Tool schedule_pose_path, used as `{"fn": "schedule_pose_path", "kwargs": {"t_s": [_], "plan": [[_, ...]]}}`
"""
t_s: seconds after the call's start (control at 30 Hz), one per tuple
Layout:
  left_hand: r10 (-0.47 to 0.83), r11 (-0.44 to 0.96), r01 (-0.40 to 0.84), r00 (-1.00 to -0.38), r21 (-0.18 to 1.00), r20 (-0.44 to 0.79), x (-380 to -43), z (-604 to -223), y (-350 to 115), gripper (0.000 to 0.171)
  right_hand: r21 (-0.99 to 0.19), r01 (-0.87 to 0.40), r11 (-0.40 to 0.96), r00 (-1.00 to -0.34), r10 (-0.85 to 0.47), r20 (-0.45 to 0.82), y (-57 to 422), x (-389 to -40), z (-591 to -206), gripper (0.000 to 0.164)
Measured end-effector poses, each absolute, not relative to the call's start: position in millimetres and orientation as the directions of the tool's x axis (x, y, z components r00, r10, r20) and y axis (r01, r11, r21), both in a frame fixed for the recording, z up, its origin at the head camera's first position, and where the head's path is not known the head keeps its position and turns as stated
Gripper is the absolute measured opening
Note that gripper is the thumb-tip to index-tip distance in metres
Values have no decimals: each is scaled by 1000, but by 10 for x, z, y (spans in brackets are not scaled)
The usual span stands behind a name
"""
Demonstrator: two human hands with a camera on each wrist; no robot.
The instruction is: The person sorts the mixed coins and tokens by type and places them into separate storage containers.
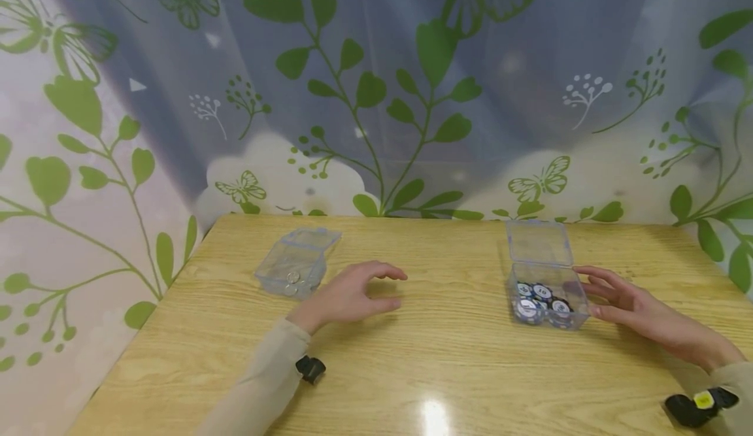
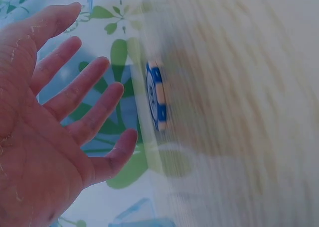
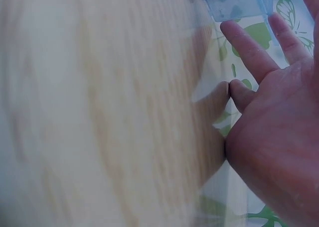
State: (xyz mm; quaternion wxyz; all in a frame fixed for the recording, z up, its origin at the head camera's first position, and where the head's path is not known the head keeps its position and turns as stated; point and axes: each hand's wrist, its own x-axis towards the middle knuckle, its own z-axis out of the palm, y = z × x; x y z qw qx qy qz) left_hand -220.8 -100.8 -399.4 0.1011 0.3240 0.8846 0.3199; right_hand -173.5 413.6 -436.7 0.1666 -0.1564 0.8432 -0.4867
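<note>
My left hand [image 1: 344,295] hovers over the table, thumb and fingers spread apart with nothing between them. In the left wrist view, a blue-and-white poker chip [image 2: 157,95] lies flat on the wood beyond the fingertips; the head view does not show it. Behind the left hand stands a small clear plastic box [image 1: 273,271], lid raised, holding a few silvery round pieces [image 1: 294,279]. My right hand [image 1: 641,308] reaches to the right side of another clear box [image 1: 579,321], its extended fingertips at that wall. Several poker chips [image 1: 541,292] fill this box, whose hinged lid [image 1: 539,243] stands up.
Both boxes rest on a light wooden table [image 1: 435,351]. A patterned curtain [image 1: 376,96] with green leaves and butterflies hangs along its back edge and left side. Black straps [image 1: 310,369] sit at both wrists.
</note>
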Motion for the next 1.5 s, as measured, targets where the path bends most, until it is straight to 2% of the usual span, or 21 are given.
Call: {"fn": "schedule_pose_path", "kwargs": {"t_s": [0.27,0.47,0.77,1.17,1.5], "plan": [[641,581,508,-767,636,27,-2195,-3997,-1161,47,-874,-110,474,-893,-434,-124,4146,-1743,-4369,68],[633,625,515,-774,587,4,-2198,-3994,-1257,46,-878,-112,466,-888,-443,-122,4146,-1744,-4369,69],[644,668,551,-765,501,-18,-2177,-4006,-1366,55,-877,-106,468,-890,-437,-126,4147,-1737,-4379,68],[556,755,459,-827,469,-86,-2186,-4018,-1341,28,-874,-99,475,-893,-430,-132,4149,-1735,-4368,68],[539,776,457,-838,435,-83,-2187,-3984,-1271,29,-875,-94,474,-895,-425,-134,4144,-1740,-4363,67]]}}
